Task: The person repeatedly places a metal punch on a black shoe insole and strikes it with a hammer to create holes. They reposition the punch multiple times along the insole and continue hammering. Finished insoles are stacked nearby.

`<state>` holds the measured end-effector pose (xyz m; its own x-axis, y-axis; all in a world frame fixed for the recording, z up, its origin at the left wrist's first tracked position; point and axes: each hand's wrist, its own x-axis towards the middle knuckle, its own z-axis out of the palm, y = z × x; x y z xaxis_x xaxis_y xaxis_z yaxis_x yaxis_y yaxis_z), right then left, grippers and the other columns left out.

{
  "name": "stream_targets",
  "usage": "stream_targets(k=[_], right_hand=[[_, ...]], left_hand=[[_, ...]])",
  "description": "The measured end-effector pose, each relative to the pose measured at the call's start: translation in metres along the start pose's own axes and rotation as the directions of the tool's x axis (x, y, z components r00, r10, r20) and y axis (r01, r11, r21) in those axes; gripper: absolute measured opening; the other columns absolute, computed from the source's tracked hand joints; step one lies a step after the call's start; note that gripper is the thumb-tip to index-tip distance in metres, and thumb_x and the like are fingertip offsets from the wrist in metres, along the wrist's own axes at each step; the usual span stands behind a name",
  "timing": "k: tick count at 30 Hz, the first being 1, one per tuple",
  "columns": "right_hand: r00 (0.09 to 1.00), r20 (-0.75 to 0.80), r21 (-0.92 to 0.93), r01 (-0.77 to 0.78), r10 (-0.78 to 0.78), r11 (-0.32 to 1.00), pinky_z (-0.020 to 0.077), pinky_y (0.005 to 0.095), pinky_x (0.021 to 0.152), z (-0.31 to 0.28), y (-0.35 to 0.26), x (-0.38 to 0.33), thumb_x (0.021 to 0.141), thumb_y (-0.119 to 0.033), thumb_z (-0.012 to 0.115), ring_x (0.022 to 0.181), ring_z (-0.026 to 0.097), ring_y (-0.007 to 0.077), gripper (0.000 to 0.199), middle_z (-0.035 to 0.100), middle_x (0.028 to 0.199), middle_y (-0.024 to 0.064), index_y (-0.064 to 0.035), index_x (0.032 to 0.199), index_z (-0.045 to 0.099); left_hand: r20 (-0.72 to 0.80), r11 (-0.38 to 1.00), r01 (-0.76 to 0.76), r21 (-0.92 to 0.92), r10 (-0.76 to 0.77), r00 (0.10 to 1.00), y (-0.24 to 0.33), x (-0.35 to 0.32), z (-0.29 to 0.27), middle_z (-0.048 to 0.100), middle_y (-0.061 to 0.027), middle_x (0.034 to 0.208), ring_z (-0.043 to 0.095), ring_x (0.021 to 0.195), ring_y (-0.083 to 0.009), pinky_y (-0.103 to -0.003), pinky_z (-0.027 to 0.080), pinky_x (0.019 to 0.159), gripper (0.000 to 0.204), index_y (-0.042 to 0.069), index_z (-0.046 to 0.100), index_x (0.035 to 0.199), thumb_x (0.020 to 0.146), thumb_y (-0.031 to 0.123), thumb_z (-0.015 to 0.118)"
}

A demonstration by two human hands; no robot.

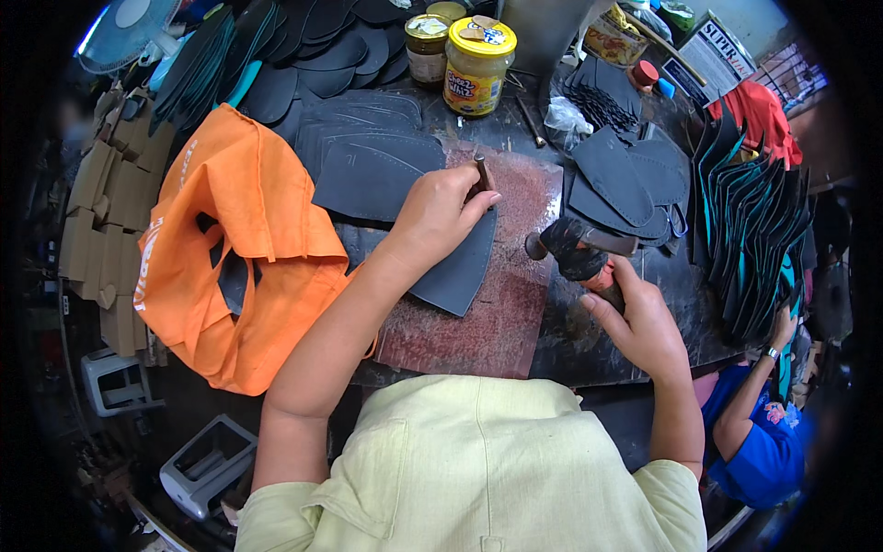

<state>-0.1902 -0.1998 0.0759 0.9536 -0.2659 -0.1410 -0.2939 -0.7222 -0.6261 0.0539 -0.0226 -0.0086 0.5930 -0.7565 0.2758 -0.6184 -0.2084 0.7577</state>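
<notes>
Punching is only starting: your left hand (440,213) is pinching the punch (481,172) on the dark leather piece (460,267) while your right hand (639,322) is gripping the hammer (578,248).

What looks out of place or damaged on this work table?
Little stands out. The hammer in the right hand has its head wrapped in dark tape or rubber. The red slab under the dark cut piece looks worn and mottled. The left hand holds a punch upright.

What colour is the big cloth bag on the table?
The cloth bag is bright orange, lying left of the left hand. The head view shows it best.
</notes>
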Motion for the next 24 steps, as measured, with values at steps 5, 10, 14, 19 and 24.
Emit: stream_targets(k=[5, 10, 14, 19, 24], right_hand=[[0.983, -0.129, 0.044, 0.135, -0.128, 0.990, 0.0560, 0.0422, 0.079, -0.018, -0.021, 0.011, 0.092, -0.013, 0.077, 0.094, 0.072, 0.0433, 0.046, 0.073, 0.098, 0.0228, 0.0028, 0.129, 0.054], [0.827, -0.433, 0.285, 0.503, -0.358, 0.816, 0.0505, 0.0256, 0.066, -0.015, -0.035, 0.020, 0.100, -0.010, 0.067, 0.073, 0.061, 0.0112, 0.047, 0.063, 0.095, 0.0069, 0.0042, 0.139, 0.046], [0.801, -0.442, 0.238, 0.539, -0.404, 0.808, 0.0498, 0.0281, 0.065, -0.001, -0.037, 0.038, 0.100, -0.014, 0.067, 0.075, 0.062, 0.0185, 0.055, 0.063, 0.094, 0.0101, 0.0047, 0.145, 0.041], [0.956, -0.103, -0.106, 0.263, -0.274, 0.959, 0.0546, 0.0468, 0.077, -0.013, -0.045, 0.051, 0.090, -0.009, 0.077, 0.094, 0.069, 0.0459, 0.038, 0.070, 0.099, 0.0237, 0.0011, 0.120, 0.055], [0.946, -0.163, -0.043, 0.277, -0.280, 0.960, 0.0552, 0.0454, 0.077, -0.031, -0.057, 0.040, 0.090, -0.010, 0.077, 0.096, 0.067, 0.0486, 0.045, 0.070, 0.099, 0.0250, -0.0002, 0.127, 0.053]], left_hand=[[-0.029, 0.999, -0.014, 0.030, 0.015, 0.999, 0.001, -0.001, 0.002, 0.072, -0.0182, 0.082, 0.073, 0.075, -0.0337, -0.041, 0.055, 0.071, 0.021, -0.002, 0.071, 0.094, 0.096, 0.019, 0.074], [-0.042, 0.995, -0.071, 0.064, 0.073, 0.996, 0.003, -0.002, 0.004, 0.070, -0.0214, 0.086, 0.069, 0.082, -0.0412, -0.044, 0.055, 0.073, 0.021, -0.001, 0.069, 0.095, 0.094, 0.018, 0.075], [-0.021, 0.982, -0.166, 0.089, 0.169, 0.985, 0.007, -0.006, 0.006, 0.070, -0.0238, 0.091, 0.069, 0.087, -0.0446, -0.051, 0.055, 0.076, 0.021, -0.003, 0.065, 0.096, 0.094, 0.017, 0.073], [-0.041, 0.993, -0.088, 0.074, 0.092, 0.995, 0.010, -0.012, 0.005, 0.070, -0.0246, 0.089, 0.069, 0.086, -0.0444, -0.051, 0.055, 0.075, 0.019, -0.002, 0.064, 0.098, 0.094, 0.015, 0.072], [0.015, 1.000, -0.006, -0.001, 0.006, 1.000, 0.006, -0.009, 0.002, 0.070, -0.0243, 0.088, 0.069, 0.085, -0.0432, -0.049, 0.055, 0.075, 0.017, -0.003, 0.066, 0.097, 0.095, 0.013, 0.071]])
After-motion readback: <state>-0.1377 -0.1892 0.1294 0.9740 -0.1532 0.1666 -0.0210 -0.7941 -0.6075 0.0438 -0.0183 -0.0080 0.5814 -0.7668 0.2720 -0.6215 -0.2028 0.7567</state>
